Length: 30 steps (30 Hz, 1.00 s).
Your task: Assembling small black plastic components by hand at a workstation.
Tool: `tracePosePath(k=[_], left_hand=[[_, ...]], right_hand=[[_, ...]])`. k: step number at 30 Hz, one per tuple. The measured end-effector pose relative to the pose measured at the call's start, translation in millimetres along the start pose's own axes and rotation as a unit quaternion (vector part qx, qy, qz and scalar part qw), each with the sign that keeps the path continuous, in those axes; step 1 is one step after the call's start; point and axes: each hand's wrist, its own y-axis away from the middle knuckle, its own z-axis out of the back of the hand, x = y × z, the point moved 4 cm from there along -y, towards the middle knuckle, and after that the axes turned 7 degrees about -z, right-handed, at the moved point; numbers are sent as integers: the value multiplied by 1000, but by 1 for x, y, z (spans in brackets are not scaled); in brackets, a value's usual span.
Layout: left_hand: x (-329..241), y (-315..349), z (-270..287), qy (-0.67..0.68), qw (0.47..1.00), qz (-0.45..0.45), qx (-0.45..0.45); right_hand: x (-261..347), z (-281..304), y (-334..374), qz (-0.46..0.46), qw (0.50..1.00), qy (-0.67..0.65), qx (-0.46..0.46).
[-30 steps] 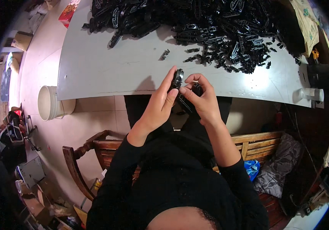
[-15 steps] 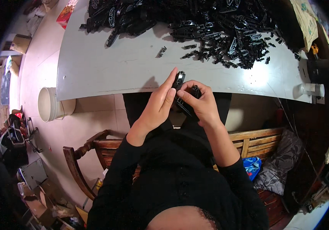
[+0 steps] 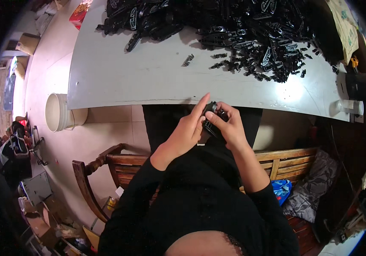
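Just off the near edge of the table, my two hands meet around black plastic parts [image 3: 211,127]. My left hand [image 3: 188,130] keeps its fingers straight and together, and its thumb presses against the part. My right hand [image 3: 233,128] is closed, thumb and bent fingers pinching the black plastic; a longer piece slants down below the thumb. Fingers hide much of what is held, so I cannot tell whether it is one part or more. Beyond my hands, a heap of similar black plastic parts [image 3: 272,51] covers the far side, and one small black clip [image 3: 188,59] lies apart.
The grey-white table [image 3: 127,81] spans the view ahead. A white bucket [image 3: 55,113] stands on the floor at left. A clear jar [image 3: 349,106] sits at the table's right end. Behind me is a wooden bench [image 3: 289,164] with a grey patterned cushion [image 3: 307,192].
Both hands have drawn back slightly from the table toward my body with the black parts. The upright black part between them has tilted and now sits lower, more hidden by my fingers.
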Motion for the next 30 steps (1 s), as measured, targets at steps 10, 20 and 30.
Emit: tracePosePath(k=[10,20,30], left_hand=[[-7,1,23,-339,935,-71,80],[-12,-128,134,-532,761,-253,-271],[10,-86,109,-520,812,-184,-191]], right_hand=[[-21,-3,0,37,956,277,-94],[74,-44,-58,303,808,479,-163],[36,-38,-81,309,731,583,-174]])
